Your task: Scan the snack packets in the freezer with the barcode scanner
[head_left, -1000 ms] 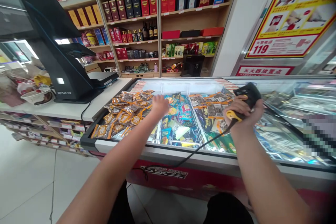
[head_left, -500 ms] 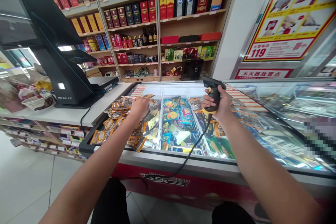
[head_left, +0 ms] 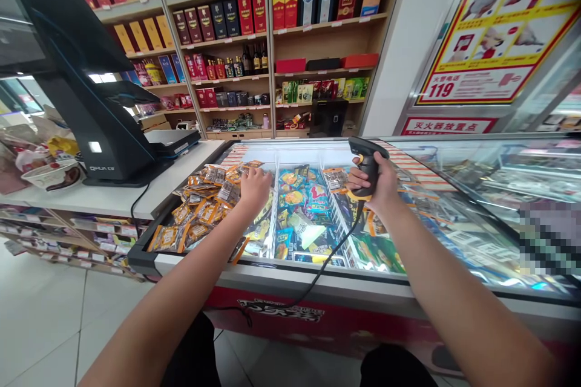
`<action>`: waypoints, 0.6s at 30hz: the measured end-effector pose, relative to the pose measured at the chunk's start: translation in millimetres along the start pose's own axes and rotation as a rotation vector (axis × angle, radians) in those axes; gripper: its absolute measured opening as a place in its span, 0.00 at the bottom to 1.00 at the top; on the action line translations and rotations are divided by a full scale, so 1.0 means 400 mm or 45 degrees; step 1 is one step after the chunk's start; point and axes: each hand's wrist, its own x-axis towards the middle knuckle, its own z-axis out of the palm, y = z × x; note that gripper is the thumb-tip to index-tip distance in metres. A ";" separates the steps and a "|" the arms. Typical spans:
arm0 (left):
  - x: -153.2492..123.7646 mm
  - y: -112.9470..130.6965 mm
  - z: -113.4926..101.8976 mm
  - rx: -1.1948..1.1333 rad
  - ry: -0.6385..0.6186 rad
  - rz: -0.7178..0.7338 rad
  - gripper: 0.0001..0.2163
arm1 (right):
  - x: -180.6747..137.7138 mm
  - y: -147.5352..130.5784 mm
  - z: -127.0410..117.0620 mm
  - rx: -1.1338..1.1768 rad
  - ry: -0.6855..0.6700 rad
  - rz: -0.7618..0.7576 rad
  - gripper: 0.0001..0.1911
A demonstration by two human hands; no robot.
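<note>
My right hand grips a black and yellow handheld barcode scanner, held up over the chest freezer's glass top. Its cable hangs down across the freezer front. My left hand is at the right side of a pile of small orange-edged clear snack packets on the glass. The left fingers are curled downward among the packets, and their tips are hidden, so what they hold cannot be made out. More such packets lie beside the scanner.
The chest freezer holds colourful bags in white wire baskets under the glass. To the left, a counter carries a black checkout terminal and a white bowl. Shelves with boxed bottles stand behind.
My left hand has moved a little to the right over the packets, its fingers reaching further forward. My right hand still holds the scanner in nearly the same place. The view has shifted slightly.
</note>
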 end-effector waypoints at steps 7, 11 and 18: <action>-0.019 0.015 0.013 -0.297 -0.116 -0.088 0.08 | -0.006 0.002 0.009 -0.004 -0.042 0.030 0.21; 0.029 0.032 0.000 -0.686 0.059 -0.245 0.08 | -0.004 0.009 0.008 -0.037 -0.072 0.073 0.21; 0.142 0.144 0.056 -2.040 0.242 -0.750 0.18 | -0.005 0.029 0.013 -0.223 -0.173 0.271 0.21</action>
